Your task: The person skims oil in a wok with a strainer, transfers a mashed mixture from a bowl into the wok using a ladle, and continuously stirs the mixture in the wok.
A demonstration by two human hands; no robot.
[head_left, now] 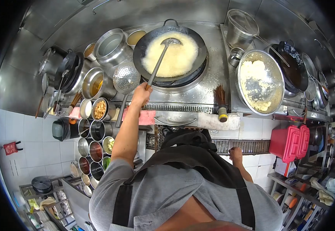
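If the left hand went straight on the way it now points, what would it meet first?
The left hand would probably meet the wok at its near rim, though height is unclear and it might pass above.

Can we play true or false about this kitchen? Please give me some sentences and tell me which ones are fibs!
1. The left hand is holding the long-handled spatula. True.
2. The wok is empty. False: it has pale yellow, frothy liquid in it.
3. The strainer full of little holes is to the left of the wok. True.
4. The right hand is touching the wok. False: it is low beside the body, well apart from the wok.
5. The brush has its bristles pointing away from the person. True.
6. The big bins on the right are green. False: they are pinkish red.
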